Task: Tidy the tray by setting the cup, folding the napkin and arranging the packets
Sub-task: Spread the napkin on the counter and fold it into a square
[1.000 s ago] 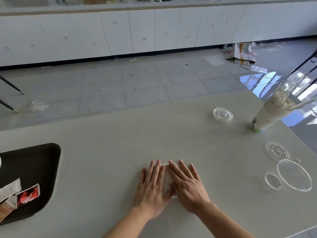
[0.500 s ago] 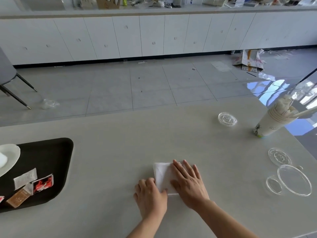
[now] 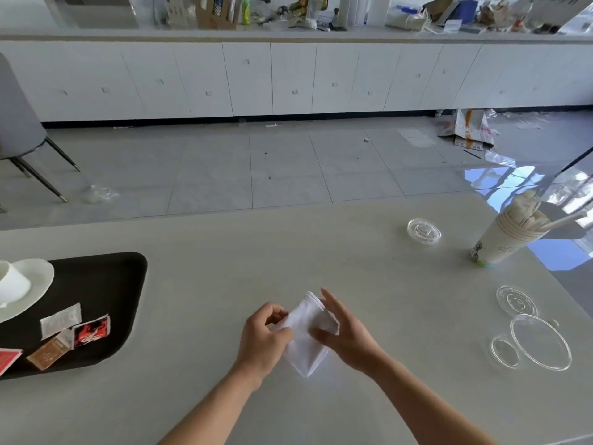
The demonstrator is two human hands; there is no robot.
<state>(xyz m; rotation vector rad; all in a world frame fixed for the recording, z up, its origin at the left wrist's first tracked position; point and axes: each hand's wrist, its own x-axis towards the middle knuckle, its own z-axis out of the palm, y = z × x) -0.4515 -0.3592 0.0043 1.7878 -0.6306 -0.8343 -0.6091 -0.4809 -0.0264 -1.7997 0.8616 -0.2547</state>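
A folded white napkin (image 3: 305,345) is lifted just off the table, turned so one corner points down. My left hand (image 3: 263,340) pinches its left edge. My right hand (image 3: 345,332) holds its right side with the fingers spread. At the far left lies a black tray (image 3: 106,293). On it a white cup (image 3: 12,285) stands on a white saucer (image 3: 38,281). Several packets lie in front of the saucer: a white one (image 3: 61,319), a red and black one (image 3: 92,330), a brown one (image 3: 48,351) and a red one (image 3: 8,361) cut off by the frame.
At the right of the table stands a stack of paper cups (image 3: 510,236) stuffed with napkins and a straw. Clear plastic lids (image 3: 423,231) (image 3: 516,300) (image 3: 540,342) lie around it. A grey chair (image 3: 19,123) stands at the far left on the floor.
Both hands went from pressing the napkin flat on the table to lifting and turning it. The view has shifted left, bringing the cup and saucer into sight.
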